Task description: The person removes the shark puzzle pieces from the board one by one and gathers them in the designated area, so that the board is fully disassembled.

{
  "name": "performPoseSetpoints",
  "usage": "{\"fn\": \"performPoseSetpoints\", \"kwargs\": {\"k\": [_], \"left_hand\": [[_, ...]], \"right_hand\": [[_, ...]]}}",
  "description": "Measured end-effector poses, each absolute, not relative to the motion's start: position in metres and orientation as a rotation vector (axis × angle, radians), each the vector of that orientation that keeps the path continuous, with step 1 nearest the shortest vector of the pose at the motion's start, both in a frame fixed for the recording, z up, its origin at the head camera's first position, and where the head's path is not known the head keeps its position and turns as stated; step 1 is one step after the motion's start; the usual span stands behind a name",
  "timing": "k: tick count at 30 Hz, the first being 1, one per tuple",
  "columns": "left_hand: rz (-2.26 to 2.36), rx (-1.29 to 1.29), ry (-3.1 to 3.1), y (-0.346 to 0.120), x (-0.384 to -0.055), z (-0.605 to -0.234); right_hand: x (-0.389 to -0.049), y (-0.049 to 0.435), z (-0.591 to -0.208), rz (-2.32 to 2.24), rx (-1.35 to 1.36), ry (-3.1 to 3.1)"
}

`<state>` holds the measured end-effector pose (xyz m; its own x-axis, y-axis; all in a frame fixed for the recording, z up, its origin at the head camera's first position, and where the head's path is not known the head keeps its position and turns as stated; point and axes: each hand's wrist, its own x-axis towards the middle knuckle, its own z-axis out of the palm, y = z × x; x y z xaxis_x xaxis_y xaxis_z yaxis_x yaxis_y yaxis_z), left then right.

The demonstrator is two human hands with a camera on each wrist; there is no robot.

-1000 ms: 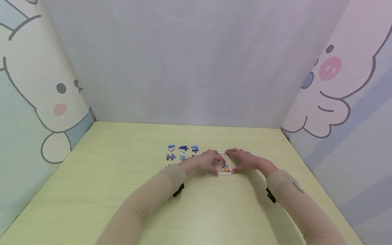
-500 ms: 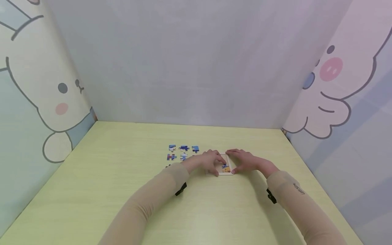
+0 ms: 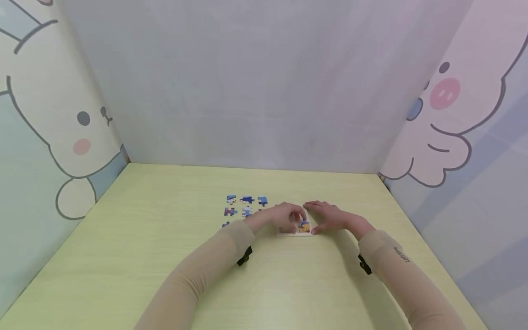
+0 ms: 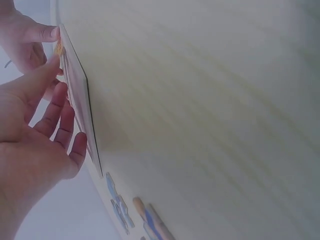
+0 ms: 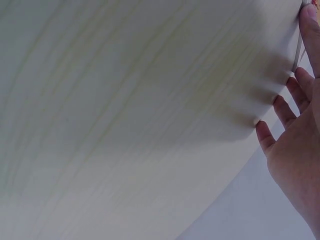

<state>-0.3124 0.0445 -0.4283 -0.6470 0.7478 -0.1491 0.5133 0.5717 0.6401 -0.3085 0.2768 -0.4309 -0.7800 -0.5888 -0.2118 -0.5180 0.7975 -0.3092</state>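
Note:
A shallow white-rimmed puzzle tray (image 3: 306,234) lies on the table, partly covered by my hands. In its near right corner sits a puzzle piece (image 3: 304,228), orange and blue. My left hand (image 3: 285,217) is over the tray, index finger reaching down by the piece. In the left wrist view its thumb points at the tray (image 4: 80,92) while the other fingers are loosely bent; whether it touches the piece is hard to tell. My right hand (image 3: 328,215) rests along the tray's right side, thumb at the near corner. Its fingertips (image 5: 263,127) touch the table in the right wrist view.
Several loose puzzle pieces (image 3: 247,200) lie in rows left of the tray, some hidden by the left forearm. The pale yellow table (image 3: 177,201) ends at a light backdrop (image 3: 247,91). Printed side panels (image 3: 466,114) stand left and right.
The left index finger has shifted slightly and drawn up over the piece's upper right, its fingers bending a little more. The right hand has stayed at the tray's side.

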Motion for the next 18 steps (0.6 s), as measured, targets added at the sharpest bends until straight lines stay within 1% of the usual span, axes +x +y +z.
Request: {"fn": "performPoseSetpoints", "kwargs": {"k": [4, 18], "left_hand": [[0.875, 1.051, 2.375, 0.047, -0.31, -0.429], [0.887, 1.077, 2.492, 0.057, -0.301, -0.431]], "right_hand": [[-0.308, 0.277, -0.431, -0.348, -0.853, 2.688], [-0.306, 0.275, -0.428, -0.358, -0.815, 2.675]]}}
